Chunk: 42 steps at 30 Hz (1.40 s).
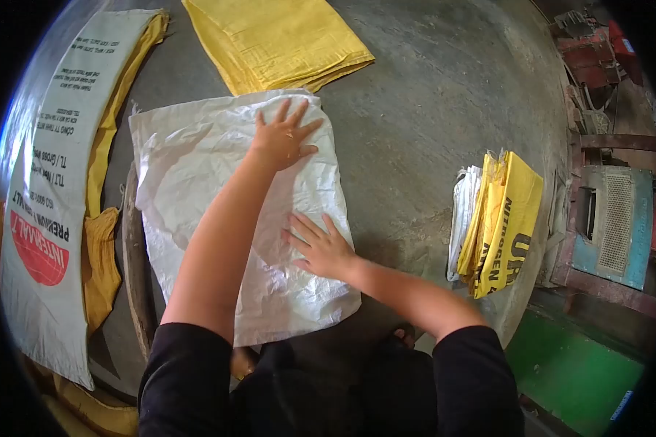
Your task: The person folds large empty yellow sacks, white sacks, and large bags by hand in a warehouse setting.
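A white woven sack (189, 160) lies spread flat on the grey concrete floor in front of me, its surface creased and shiny. My left hand (280, 140) rests on its far right part, fingers spread wide. Lower down, near the sack's right edge, my right hand (321, 249) lies on it with the fingers stretched apart. Neither hand grips anything. Just beyond the sack's far edge is a folded yellow sack (280, 40), which touches or nearly touches it.
On the left stands a pile with a printed grey-white sack (58, 182) over yellow sacks (102, 255). A wooden pole (133, 262) lies beside the white sack. Folded yellow and white sacks (506, 218) stand at right. Farther right are a blue metal machine (638, 226) and a green panel (576, 357).
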Tool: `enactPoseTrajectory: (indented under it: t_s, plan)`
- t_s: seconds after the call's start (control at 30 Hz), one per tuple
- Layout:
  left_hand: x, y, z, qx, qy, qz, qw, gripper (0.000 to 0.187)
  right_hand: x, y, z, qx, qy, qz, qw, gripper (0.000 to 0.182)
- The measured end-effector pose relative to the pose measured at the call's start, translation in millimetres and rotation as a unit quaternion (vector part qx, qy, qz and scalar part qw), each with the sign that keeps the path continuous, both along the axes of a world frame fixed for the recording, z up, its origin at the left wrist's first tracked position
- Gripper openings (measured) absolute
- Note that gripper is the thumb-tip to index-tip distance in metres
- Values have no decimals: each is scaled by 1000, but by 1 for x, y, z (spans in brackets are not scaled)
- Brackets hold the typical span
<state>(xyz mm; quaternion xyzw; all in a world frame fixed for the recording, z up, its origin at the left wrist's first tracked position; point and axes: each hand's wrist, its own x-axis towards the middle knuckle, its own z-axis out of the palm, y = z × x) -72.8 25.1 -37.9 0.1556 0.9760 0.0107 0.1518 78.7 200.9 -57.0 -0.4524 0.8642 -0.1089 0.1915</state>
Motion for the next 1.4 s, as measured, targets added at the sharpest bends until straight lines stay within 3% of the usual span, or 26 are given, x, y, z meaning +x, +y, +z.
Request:
enactPoseTrajectory:
  t_s: [0.17, 0.37, 0.57, 0.63, 0.7, 0.77, 0.83, 0.9, 1.03, 1.1, 1.13, 1.3, 1.4]
  plan:
    - [-13, -2, -26, -15, -48, 47, 998, 65, 22, 45, -31, -24, 27, -23, 999, 61]
    - [-31, -9, -20, 62, -32, 95, 993, 84, 14, 43, -30, -51, 9, -23, 998, 61]
    - [-37, 6, 5, 15, -64, 101, 993, 79, 13, 46, -30, -49, 1, -22, 999, 62]
    - [-39, 20, -11, 21, 44, 72, 996, 68, 13, 46, -29, -38, 3, -10, 999, 63]
    - [-22, 41, 12, 88, 115, -9, 989, 68, 15, 45, -33, -42, 6, -14, 999, 63]
    - [-13, 44, -8, 55, 93, -28, 994, 69, 16, 46, -34, -39, 10, -14, 999, 63]
    - [-9, 32, -24, -11, 13, 20, 1000, 70, 14, 46, -32, -42, 1, -12, 999, 62]
    - [-13, 25, -31, 4, -2, 29, 1000, 73, 13, 46, -34, -38, -4, -13, 999, 62]
    - [-25, 18, -23, 54, -39, 25, 997, 77, 15, 46, -34, -25, 3, -3, 1000, 62]
    - [-34, 13, -12, 138, -131, 66, 979, 78, 14, 45, -29, -1, -1, 8, 1000, 63]
    - [-33, 4, -27, 291, -115, 108, 944, 74, 14, 44, -29, 6, -6, 6, 1000, 63]
    - [56, -16, 40, 120, 92, 154, 977, 66, 13, 42, -23, 35, -11, 13, 999, 63]
    - [125, -49, 55, -25, 46, 250, 967, 70, 13, 42, -20, 51, -9, 20, 998, 61]
